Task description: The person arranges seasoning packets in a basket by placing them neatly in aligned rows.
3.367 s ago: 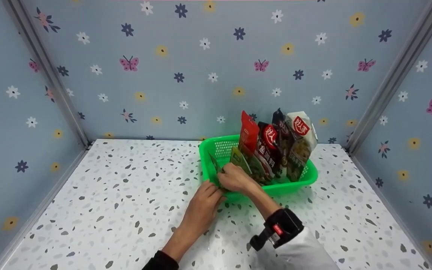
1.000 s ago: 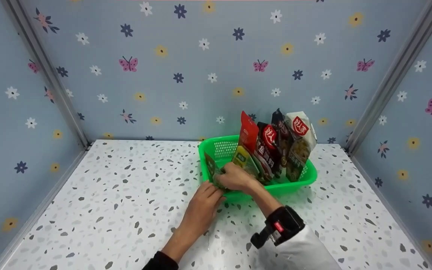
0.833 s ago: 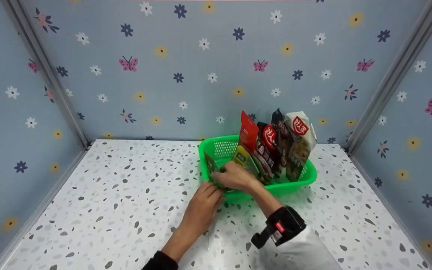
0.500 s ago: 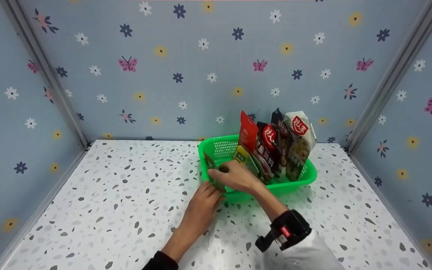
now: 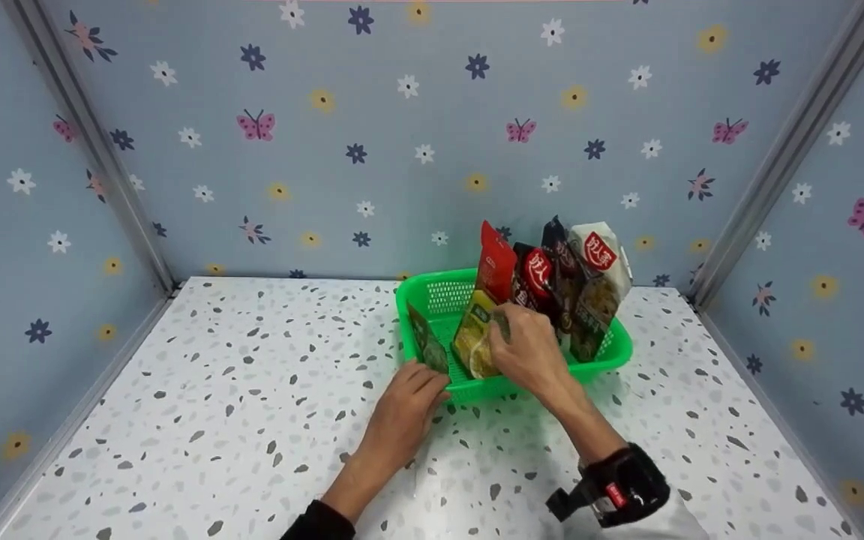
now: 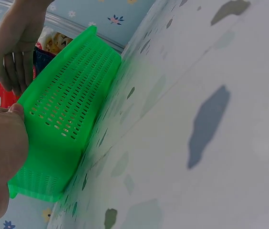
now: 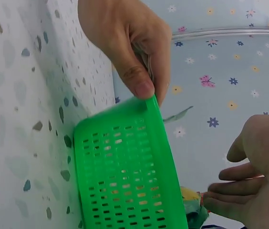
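A green plastic basket [image 5: 518, 386] holds several upright seasoning packets. My left hand [image 5: 408, 397] grips the basket's rim at its front left corner, thumb outside and fingers over the edge, as the right wrist view shows. Beside that hand a dark green packet [image 5: 427, 341] leans along the left wall. My right hand [image 5: 529, 349] hovers over the front of the basket, right beside a yellow packet [image 5: 473, 337]. In the right wrist view its fingers [image 7: 237, 186] are extended and the thumb is apart, with nothing held.
Behind the yellow packet stand a red packet [image 5: 496, 262], dark packets [image 5: 537, 277] and a white-topped packet [image 5: 601, 277]. The basket sits on a speckled white tabletop [image 5: 252, 390], close to the flower-patterned back wall [image 5: 372, 172].
My right hand has left the dark green packet at the left and moved right, to the yellow packet. The dark green packet now stands by the left wall. My left hand stays put.
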{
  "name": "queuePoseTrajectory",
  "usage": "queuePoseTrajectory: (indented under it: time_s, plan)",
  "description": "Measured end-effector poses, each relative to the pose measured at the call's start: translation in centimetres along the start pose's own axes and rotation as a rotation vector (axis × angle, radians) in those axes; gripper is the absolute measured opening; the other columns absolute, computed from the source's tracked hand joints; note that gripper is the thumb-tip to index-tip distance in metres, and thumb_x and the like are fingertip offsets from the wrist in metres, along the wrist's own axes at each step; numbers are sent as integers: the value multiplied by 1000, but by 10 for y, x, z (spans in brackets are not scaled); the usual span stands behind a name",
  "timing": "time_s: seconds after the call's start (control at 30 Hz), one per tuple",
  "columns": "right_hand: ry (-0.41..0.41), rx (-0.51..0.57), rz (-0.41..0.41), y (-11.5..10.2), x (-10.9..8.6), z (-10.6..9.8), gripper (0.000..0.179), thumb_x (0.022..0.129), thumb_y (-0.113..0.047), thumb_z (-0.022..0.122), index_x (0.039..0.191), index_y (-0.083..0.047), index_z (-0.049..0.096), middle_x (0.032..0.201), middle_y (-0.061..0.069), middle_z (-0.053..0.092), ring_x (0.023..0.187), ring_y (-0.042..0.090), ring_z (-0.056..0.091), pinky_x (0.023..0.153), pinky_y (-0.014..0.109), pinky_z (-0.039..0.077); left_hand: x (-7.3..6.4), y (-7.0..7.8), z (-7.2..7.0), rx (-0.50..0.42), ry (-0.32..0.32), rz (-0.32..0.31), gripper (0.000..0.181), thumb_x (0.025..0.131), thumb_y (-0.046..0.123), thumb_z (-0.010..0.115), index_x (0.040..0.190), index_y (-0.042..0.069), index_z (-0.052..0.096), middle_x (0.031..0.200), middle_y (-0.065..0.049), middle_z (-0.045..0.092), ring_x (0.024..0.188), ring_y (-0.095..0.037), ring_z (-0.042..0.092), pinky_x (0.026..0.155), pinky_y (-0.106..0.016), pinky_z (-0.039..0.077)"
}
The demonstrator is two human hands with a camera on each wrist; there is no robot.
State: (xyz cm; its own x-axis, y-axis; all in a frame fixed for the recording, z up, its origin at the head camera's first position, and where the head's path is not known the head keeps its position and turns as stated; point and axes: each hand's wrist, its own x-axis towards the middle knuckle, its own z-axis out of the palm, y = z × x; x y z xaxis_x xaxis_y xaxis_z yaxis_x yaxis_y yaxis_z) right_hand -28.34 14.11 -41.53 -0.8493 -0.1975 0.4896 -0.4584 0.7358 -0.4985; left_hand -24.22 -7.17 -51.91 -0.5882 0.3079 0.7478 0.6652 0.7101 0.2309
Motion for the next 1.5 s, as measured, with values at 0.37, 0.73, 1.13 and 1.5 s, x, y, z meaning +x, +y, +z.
queuePoseTrajectory:
  time_s: [0.37,0.73,1.13,1.5]
  plan:
    - [-84,-35,35,2,1,4,32,106,-8,71,133,8,73,123,29,80,105,46,80,87,58,69,-1,0,-1,6,-16,-5,16,102,15,83,117,10,82,109,-2,80,112,-20,72,123,-51,58]
    - [-270,-18,65,28,21,33,19,109,-16,68,106,3,72,67,4,50,55,20,45,56,36,36,-2,1,-3,16,-48,-22,15,106,18,78,120,12,82,109,0,79,113,-19,71,126,-49,55]
    - [-517,57,252,49,53,68,31,112,-24,58,82,-16,54,71,1,47,56,18,44,57,34,38,-1,0,-4,16,-27,1,15,105,16,79,118,10,82,108,-1,79,111,-19,71,124,-50,57]
    - [-616,251,385,43,59,71,30,116,-26,44,90,-14,52,82,4,44,61,17,38,58,34,34,-1,1,-4,10,-35,-11,14,104,16,80,117,12,82,107,1,78,112,-19,71,126,-49,55]
